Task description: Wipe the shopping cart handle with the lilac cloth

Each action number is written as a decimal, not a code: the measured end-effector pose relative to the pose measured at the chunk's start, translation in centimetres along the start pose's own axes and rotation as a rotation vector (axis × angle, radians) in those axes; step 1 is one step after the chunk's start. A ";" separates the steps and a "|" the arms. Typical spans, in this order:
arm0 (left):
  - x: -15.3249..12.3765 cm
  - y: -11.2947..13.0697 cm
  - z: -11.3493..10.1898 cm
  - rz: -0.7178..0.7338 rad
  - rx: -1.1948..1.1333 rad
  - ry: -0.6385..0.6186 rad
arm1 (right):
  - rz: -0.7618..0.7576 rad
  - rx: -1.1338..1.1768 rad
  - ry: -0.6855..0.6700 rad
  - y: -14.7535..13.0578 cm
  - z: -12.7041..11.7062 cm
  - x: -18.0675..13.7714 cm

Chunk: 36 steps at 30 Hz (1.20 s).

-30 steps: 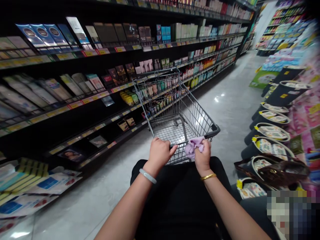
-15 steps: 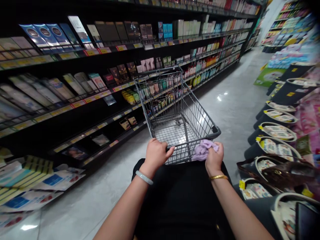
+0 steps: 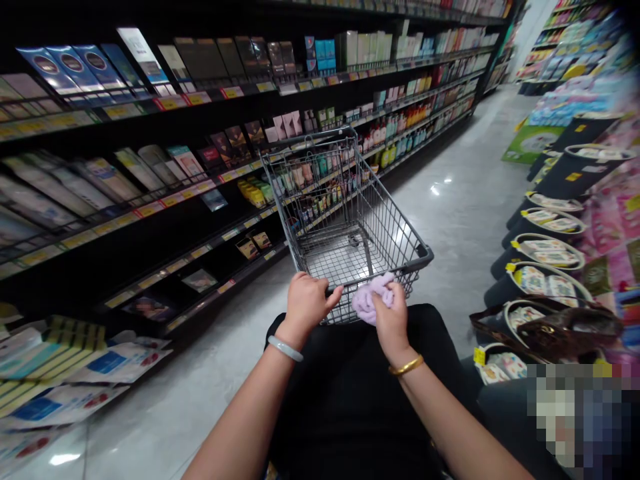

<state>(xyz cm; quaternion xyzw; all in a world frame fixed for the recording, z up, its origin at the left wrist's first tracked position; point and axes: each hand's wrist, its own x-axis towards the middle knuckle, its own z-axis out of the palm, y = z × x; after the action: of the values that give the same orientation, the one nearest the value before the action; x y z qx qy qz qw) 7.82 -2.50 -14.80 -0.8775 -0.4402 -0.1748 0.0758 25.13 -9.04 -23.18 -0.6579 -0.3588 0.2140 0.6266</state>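
Note:
Directly before me stands a grey wire shopping cart point(image 3: 395, 220), its basket bare down to the mesh floor. My left hand point(image 3: 307, 303), with a pale bangle at the wrist, is wrapped round the left part of the cart's handle, thumb pointing along the bar. A crumpled lilac cloth point(image 3: 367, 303) is bunched in the fingers of my right hand point(image 3: 393, 320), which wears a gold bangle. The cloth lies against the handle bar near its middle and covers that stretch of it.
Long black shelves point(image 3: 175, 193) with boxes and bottles run along the left. Several dark buckets point(image 3: 547, 253) line the right side, with a brown bag point(image 3: 570, 333) over some. A shiny grey floor point(image 3: 440, 193) stretches ahead between them.
My right hand has slid left along the handle with the lilac cloth, closer to my left hand. The left hand keeps its grip. The whole view has shifted slightly.

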 end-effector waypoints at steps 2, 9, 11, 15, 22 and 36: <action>0.0 0.0 0.0 0.004 0.013 0.003 | -0.140 -0.104 -0.045 0.1 0.7 -0.9; -0.2 0.1 -0.2 0.017 0.031 0.015 | -0.195 -0.123 -0.094 1.3 0.2 -1.3; -0.3 0.0 -0.2 0.018 0.030 0.012 | -0.322 -0.081 -0.064 -1.4 -0.4 -0.8; -0.3 -0.3 0.0 0.028 0.036 -0.007 | -0.580 -0.171 -0.158 -6.9 0.1 0.2; -0.6 -0.4 -0.3 0.041 -0.001 -0.009 | -0.632 -0.647 -0.555 -9.1 0.8 3.5; -1.1 -1.1 -0.4 0.080 -0.008 -0.043 | -0.282 -1.021 -0.924 -13.1 5.9 6.4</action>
<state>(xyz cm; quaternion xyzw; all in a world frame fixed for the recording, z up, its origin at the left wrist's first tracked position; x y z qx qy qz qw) 6.29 -2.77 -14.82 -0.8983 -0.4054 -0.1545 0.0696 22.30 -0.86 -10.01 -0.6587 -0.7259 0.1930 0.0445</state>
